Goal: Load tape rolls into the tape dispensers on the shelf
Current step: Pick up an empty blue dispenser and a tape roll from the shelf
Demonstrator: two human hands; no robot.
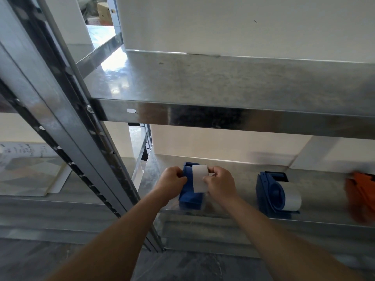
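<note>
On the lower shelf (pixel 233 177), I have both hands at a blue tape dispenser (pixel 189 196).
Going rightward: my left hand (pixel 172 179) curls around the dispenser's left side, a white tape roll (pixel 199 178) sits against its upper part between my hands, and my right hand (pixel 220 183) pinches the roll's right edge with bent fingers. Well apart stands a second blue dispenser (pixel 267 196) with a loaded roll (pixel 292 196) in it, then a blurred orange object (pixel 361 195).

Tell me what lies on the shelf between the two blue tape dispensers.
Only bare metal shelf, seen in the head view. The right hand, pinching the tape roll at the left dispenser, borders that gap; the right dispenser stands clear.
</note>
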